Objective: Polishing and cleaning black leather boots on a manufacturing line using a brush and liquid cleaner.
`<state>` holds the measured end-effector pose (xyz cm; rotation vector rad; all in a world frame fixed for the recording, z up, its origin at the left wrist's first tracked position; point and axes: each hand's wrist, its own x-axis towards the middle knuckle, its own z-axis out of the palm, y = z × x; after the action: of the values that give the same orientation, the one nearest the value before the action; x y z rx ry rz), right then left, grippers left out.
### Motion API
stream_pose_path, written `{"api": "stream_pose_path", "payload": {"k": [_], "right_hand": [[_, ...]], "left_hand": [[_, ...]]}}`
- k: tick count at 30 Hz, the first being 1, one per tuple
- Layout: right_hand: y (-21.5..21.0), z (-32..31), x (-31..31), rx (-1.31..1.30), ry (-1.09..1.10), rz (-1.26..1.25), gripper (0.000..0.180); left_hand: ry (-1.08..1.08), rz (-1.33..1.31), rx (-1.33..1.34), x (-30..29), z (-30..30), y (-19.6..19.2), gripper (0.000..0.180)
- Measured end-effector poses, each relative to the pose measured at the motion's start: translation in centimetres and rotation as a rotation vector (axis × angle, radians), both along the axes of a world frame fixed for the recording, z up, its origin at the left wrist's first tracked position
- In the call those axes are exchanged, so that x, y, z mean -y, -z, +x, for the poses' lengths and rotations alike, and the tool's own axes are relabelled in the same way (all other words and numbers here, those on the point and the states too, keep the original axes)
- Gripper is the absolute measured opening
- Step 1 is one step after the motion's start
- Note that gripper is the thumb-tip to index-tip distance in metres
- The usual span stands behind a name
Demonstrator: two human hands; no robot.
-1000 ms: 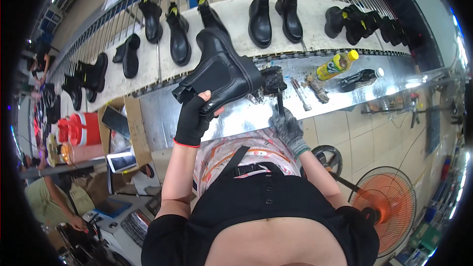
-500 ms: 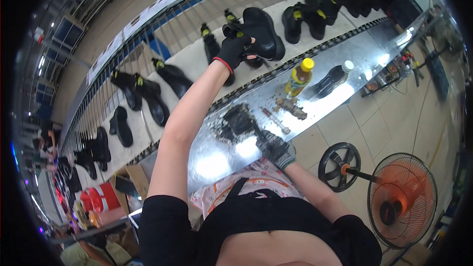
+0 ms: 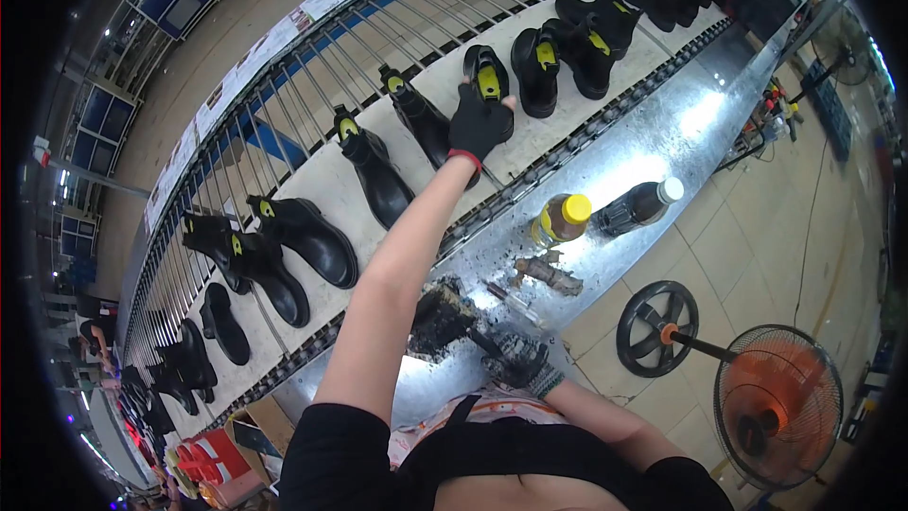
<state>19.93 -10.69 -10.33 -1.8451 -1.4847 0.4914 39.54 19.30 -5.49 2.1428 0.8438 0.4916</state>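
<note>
Left hand [image 3: 480, 125] at one boot [image 3: 485, 61], two bottles [image 3: 632, 210] on bench [image 3: 643, 161]

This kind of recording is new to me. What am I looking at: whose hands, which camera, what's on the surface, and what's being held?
There is no robot: one person works with two gloved hands. The view comes from a wide fisheye camera worn on the head, looking down, so straight edges look bent. The left hand is on a black boot over a pale surface lined with other black boots; how firmly it grips is hard to tell. The right hand holds a dark handle beside a blackened patch on the metal ledge. Also there: a yellow-capped bottle, a white-capped dark bottle and a brownish bundle.
</note>
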Motion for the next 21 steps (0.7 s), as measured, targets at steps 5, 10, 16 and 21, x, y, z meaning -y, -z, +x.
{"api": "stream_pose_path", "payload": {"k": [5,10,16,21], "right_hand": [[-1.0,0.4,0.1,-0.080,-0.013,-0.041,0.047],[-0.9,0.7,-0.2,-0.094,-0.121,-0.149,0.051],[-1.5,1.3,-0.3,-0.163,-0.175,-0.205,0.050],[-1.4,1.1,-0.3,-0.175,-0.146,-0.201,0.048]], "left_hand": [[0.123,-0.017,-0.054,0.7,-0.7,3.7,0.102],[0.010,0.015,-0.005,0.4,1.6,6.1,0.082],[0.003,0.091,0.037,-0.4,1.5,8.3,0.067],[0.157,-0.081,0.280,-0.7,-2.3,7.6,0.042]]}}
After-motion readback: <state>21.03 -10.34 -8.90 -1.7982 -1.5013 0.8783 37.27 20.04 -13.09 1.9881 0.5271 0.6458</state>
